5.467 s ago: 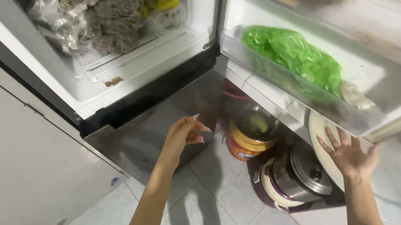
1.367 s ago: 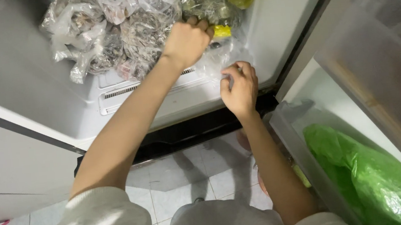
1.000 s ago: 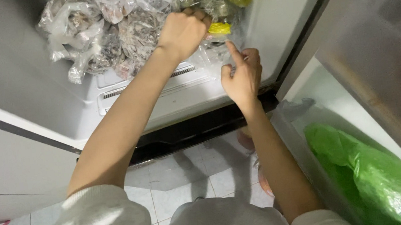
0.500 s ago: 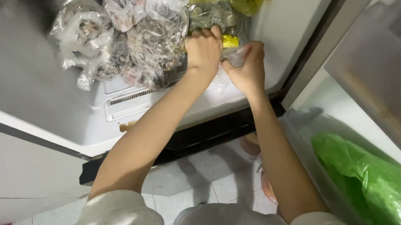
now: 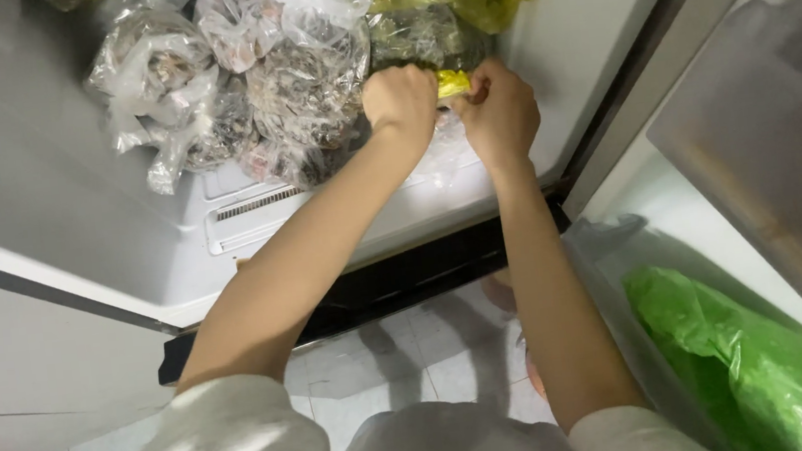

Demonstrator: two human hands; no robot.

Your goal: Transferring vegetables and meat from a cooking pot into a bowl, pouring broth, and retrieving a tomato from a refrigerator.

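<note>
Now both hands have come together at upper centre of the frame, left hand [image 5: 399,103] and right hand [image 5: 499,114] each closed on a small yellow packet [image 5: 452,83] among clear bagged food [image 5: 303,75] in the open freezer drawer [image 5: 249,213].

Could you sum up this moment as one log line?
left hand: on small yellow packet | right hand: same packet | place: fridge shelf, clear plastic food bags

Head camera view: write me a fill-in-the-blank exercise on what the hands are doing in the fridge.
1. Both hands, the left hand and the right hand, pinch a small ____-coloured packet.
2. The bag in the door shelf is ____.
3. The clear bags lie to the ____ of the left hand.

Missing words: yellow; green; left
</note>
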